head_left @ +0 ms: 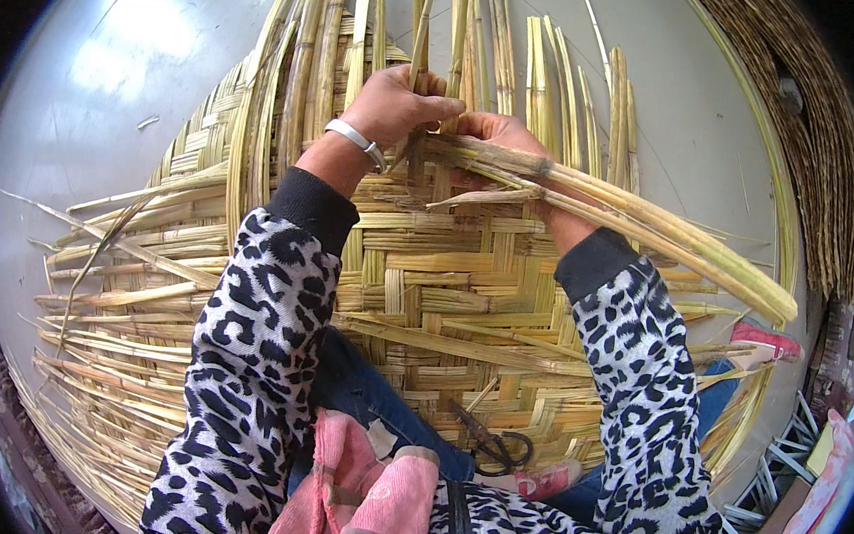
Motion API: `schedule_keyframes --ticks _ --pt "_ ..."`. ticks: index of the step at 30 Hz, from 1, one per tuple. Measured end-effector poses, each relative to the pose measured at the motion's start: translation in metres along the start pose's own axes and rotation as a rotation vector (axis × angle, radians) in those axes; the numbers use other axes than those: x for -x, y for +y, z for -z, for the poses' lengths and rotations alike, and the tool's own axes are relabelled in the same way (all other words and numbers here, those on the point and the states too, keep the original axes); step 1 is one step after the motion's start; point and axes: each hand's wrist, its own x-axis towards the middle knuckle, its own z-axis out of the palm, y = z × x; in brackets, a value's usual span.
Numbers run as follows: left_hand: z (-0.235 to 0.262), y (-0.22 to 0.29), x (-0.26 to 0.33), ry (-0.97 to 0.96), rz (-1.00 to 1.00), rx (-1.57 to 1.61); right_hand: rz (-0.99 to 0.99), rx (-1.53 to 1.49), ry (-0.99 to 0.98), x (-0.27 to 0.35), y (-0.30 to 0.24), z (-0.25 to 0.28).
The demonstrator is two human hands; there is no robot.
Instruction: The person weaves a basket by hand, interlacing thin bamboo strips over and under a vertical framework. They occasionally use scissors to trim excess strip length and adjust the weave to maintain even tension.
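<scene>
Pale grey floor (pixel 110 91) carries a large half-woven reed mat (pixel 426 277), whose loose reed strips fan out past the plaited middle on every side. Both hands work at the far edge of the weave, close together and almost touching. Left hand (pixel 400 104), with a silver bangle (pixel 355 141) at the wrist, is clenched around 1 or 2 upright reed strips (pixel 422 26), whose long axis runs straight away from the person toward the top of the view; the strips rise directly out of the fist, so they lie beyond and above the hand. Right hand (pixel 492 137) sits just right of the left and grips the near end of a bundle of thicker reed stalks (pixel 631 218). That bundle's long axis runs crosswise, slanting down to the person's right, lying over the right forearm and ending well out past the elbow. So the bundle's held end lies between the 2 hands, nearer the right one. Dark scissors (pixel 498 448) rest on the mat near the person's lap, well apart from both hands, beside the denim-clad legs (pixel 367 393).
</scene>
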Motion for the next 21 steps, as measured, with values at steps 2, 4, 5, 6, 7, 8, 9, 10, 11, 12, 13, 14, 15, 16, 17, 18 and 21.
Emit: schedule_keyframes --ticks 2,4,5,6,7,8,9,10,11,12,13,14,15,16,17,18,21 --pt "-0.004 0.002 0.001 0.03 -0.01 -0.005 0.027 0.042 0.034 0.001 0.0 -0.003" --pt "-0.008 0.001 0.001 0.055 -0.016 -0.015 0.047 0.075 0.068 0.001 0.001 -0.005" --pt "-0.01 0.001 0.001 0.068 -0.015 -0.023 0.068 0.067 0.063 0.002 0.002 -0.005" --pt "-0.011 0.0 0.0 0.082 -0.022 -0.029 0.064 0.076 0.059 0.001 0.003 -0.005" --pt "-0.011 -0.001 -0.001 0.092 -0.023 -0.039 0.055 0.063 0.047 0.001 0.004 -0.003" --pt "-0.012 -0.002 -0.002 0.102 -0.031 -0.047 0.047 0.05 0.035 0.002 0.004 -0.001" --pt "-0.012 -0.003 -0.003 0.111 -0.026 -0.062 0.046 -0.019 0.009 0.001 0.006 0.001" --pt "-0.011 -0.004 -0.004 0.113 -0.043 -0.069 0.046 -0.089 -0.017 0.0 0.007 0.003" --pt "-0.011 -0.005 -0.004 0.114 -0.048 -0.081 0.046 -0.157 -0.044 -0.001 0.009 0.005" --pt "-0.011 -0.006 -0.005 0.121 -0.045 -0.103 0.054 -0.182 -0.058 -0.001 0.01 0.007" --pt "-0.012 -0.007 -0.005 0.118 -0.041 -0.067 0.062 -0.207 -0.073 -0.001 0.011 0.009" --pt "-0.012 -0.007 -0.005 0.12 -0.031 -0.04 0.069 -0.232 -0.087 -0.002 0.012 0.011" --pt "-0.012 -0.007 -0.005 0.12 -0.024 -0.007 0.088 -0.278 -0.106 -0.002 0.013 0.012" --pt "-0.012 -0.008 -0.004 0.117 -0.012 0.039 0.092 -0.295 -0.119 -0.002 0.014 0.013" --pt "-0.011 -0.007 -0.004 0.112 -0.004 0.092 0.094 -0.312 -0.132 -0.003 0.013 0.014" --pt "-0.011 -0.008 -0.003 0.095 0.004 0.156 0.058 -0.311 -0.079 -0.003 0.013 0.014" --pt "-0.007 -0.007 -0.004 0.063 0.007 0.135 0.044 -0.141 -0.107 0.0 0.008 0.017"
